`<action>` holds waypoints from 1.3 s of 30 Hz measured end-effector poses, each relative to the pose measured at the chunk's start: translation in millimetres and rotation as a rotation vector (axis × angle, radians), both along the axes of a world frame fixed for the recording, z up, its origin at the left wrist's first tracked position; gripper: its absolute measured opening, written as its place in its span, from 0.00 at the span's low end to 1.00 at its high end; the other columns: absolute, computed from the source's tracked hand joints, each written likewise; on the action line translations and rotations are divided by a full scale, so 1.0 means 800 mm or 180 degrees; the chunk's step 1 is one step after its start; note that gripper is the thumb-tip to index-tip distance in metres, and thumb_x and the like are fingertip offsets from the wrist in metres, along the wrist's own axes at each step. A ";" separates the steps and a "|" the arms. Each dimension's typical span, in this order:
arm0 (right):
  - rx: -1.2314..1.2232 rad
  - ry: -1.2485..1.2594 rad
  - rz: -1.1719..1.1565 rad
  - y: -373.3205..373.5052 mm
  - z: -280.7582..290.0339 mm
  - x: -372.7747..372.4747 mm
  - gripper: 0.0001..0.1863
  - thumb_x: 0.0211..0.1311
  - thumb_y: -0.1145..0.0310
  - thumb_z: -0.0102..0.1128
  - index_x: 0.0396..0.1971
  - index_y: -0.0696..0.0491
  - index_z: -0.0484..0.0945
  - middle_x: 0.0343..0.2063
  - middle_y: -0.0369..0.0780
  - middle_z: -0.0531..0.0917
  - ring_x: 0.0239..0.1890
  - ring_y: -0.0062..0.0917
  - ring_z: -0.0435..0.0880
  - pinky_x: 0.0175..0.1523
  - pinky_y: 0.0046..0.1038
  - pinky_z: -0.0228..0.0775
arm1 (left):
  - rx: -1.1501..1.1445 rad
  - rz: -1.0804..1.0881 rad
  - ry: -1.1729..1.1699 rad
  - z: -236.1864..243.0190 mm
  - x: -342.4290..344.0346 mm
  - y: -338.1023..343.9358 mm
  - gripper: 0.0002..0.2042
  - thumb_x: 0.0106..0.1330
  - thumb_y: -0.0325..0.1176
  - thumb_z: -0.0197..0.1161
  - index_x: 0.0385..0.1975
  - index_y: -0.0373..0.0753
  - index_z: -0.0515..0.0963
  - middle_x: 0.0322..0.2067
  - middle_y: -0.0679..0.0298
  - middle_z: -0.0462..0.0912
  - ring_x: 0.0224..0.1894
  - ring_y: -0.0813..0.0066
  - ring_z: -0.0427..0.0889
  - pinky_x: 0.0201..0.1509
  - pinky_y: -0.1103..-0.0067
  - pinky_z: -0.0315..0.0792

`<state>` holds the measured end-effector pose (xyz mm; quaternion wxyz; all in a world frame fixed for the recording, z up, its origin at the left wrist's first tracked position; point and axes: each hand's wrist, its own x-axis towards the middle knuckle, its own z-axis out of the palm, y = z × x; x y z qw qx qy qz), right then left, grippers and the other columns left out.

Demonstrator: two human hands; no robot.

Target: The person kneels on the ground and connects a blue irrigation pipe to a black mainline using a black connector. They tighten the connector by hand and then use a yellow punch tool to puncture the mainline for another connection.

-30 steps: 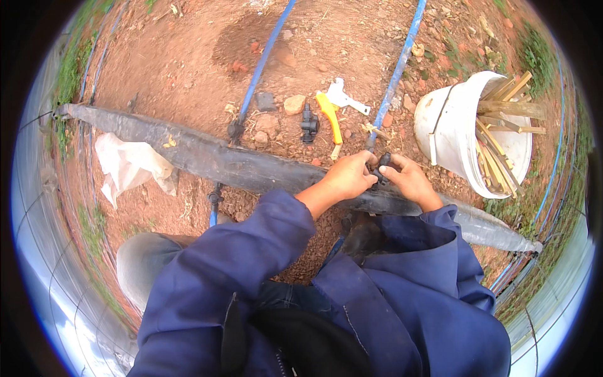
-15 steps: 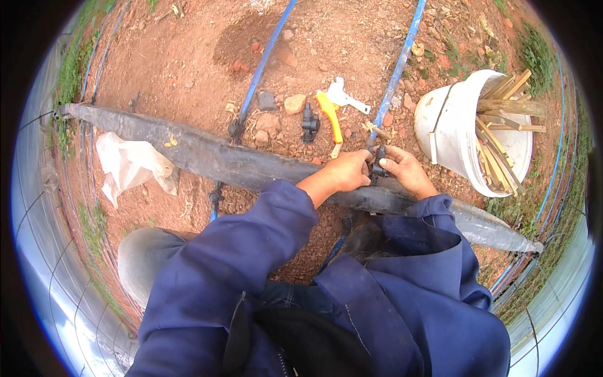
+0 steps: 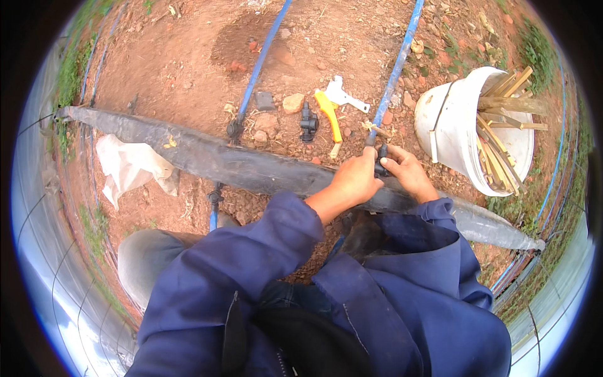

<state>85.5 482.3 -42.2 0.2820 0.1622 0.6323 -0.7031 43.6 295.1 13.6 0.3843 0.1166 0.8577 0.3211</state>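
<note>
My right hand pinches a small black pipe fitting between thumb and fingers, just above a black flat hose. Close against it is my left hand, closed, its forefinger lying along the near end of a blue tube; what its curled fingers grip underneath is hidden. String is tied round the tube just beyond my fingertips. On the soil ahead lie another black fitting and a hand tool with a yellow handle and a white part.
At the right, a white bucket leans over with wooden sticks in it. A pale plastic bag lies beside the hose at the left. Another blue tube joins the hose through a black connector. Stones dot the soil.
My left hand has turned and slid slightly up, so its forefinger now points along the blue tube. The right hand keeps the fitting in nearly the same spot.
</note>
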 end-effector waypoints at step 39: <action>-0.0013 -0.0544 0.0077 -0.005 0.017 0.006 0.15 0.67 0.63 0.66 0.49 0.53 0.81 0.31 0.27 0.80 0.27 0.11 0.70 0.34 0.19 0.64 | 0.0530 -0.0229 -0.0473 -0.037 -0.016 -0.025 0.25 0.59 0.30 0.71 0.56 0.35 0.71 0.44 0.53 0.86 0.48 0.61 0.85 0.54 0.70 0.77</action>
